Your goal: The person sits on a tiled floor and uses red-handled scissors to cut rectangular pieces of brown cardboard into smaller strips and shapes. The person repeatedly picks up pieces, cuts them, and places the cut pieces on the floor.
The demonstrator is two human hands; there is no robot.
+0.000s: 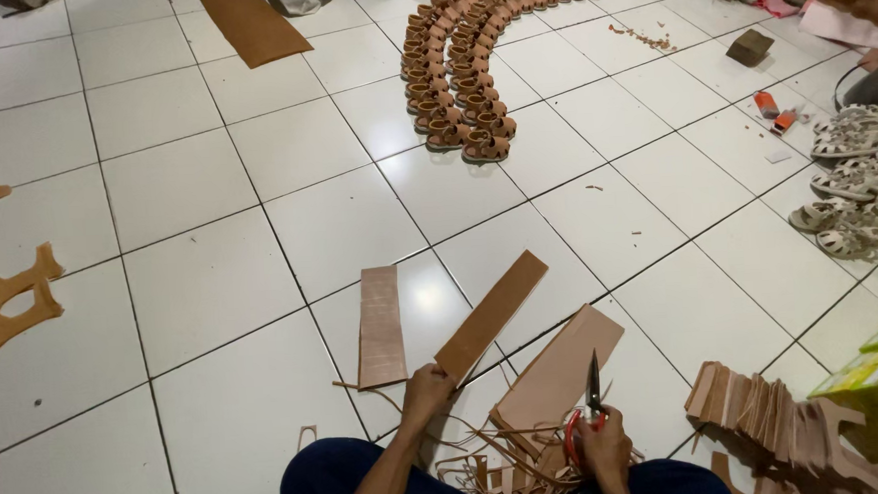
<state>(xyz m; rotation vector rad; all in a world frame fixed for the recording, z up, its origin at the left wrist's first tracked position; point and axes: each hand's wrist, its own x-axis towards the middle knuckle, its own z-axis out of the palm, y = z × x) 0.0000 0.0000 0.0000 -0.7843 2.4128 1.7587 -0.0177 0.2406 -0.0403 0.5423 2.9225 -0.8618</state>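
From my head camera, my left hand (424, 390) pinches the near end of a tan strip (491, 315) that rises away over the tiles (205, 169). My right hand (604, 447) is closed round red-handled scissors (590, 409), blades up and shut. The strip could sag and the cut run crooked, I judge, since only one end is held; the point is also close to my wrist. I count three flat tan pieces before me: this strip, one (380, 326) lying left, a wider one (558, 371) right. Sandals (470, 75) stand in two curved rows, too many to count.

Bright, sharp; glare on tiles (432, 302)
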